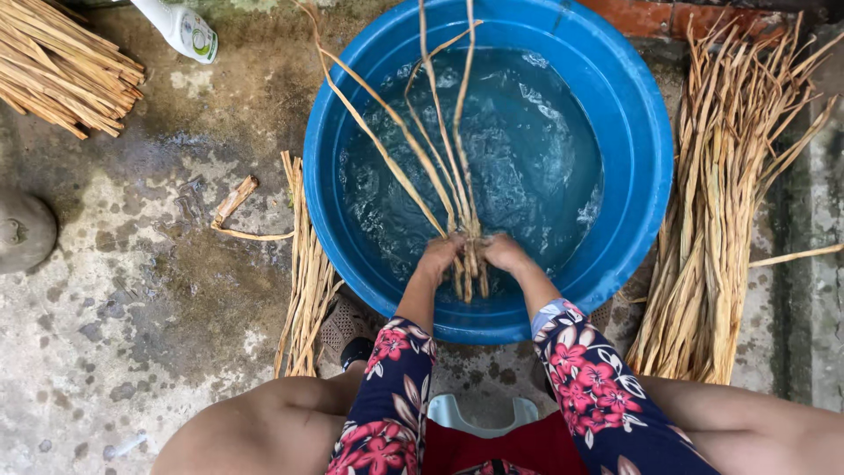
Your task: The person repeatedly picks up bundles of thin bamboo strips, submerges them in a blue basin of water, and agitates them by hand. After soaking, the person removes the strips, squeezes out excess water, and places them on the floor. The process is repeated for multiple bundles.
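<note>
Knees: bare, at the near edge, spread left and right of a red garment and a pale plastic stool (475, 413) seen between them.
Sleeves: dark fabric with red and pink flowers (589, 374), covering both forearms as they reach away toward the basin.
Sandal: a brown perforated shoe (345, 324) on the concrete, just near the basin's left side.
Left hand: left hand (437, 257) curled closed around the near ends of the wet reed strips, fingers dipped at the water's near edge.
Right hand: right hand (503, 252) likewise closed on the same bunch, touching the left hand, knuckles up.
Reed strips: a small bunch of wet reed strips (457, 176), gripped at the near end between both hands, fanning away across the water and past the far rim.
Basin: a round blue plastic basin (633, 149) holding rippled clear water, standing on the floor right in front of the person.
Left strips: a thin bundle of dry straw (308, 273) lying on the floor against the basin's left side, with a loose curled piece beside it.
Right pile: a thick heap of dry straw stalks (712, 229) to the basin's right.
Far left: another stacked straw bundle (61, 70) and a white plastic bottle (180, 28).
Floor: stained, damp concrete (132, 308).
</note>
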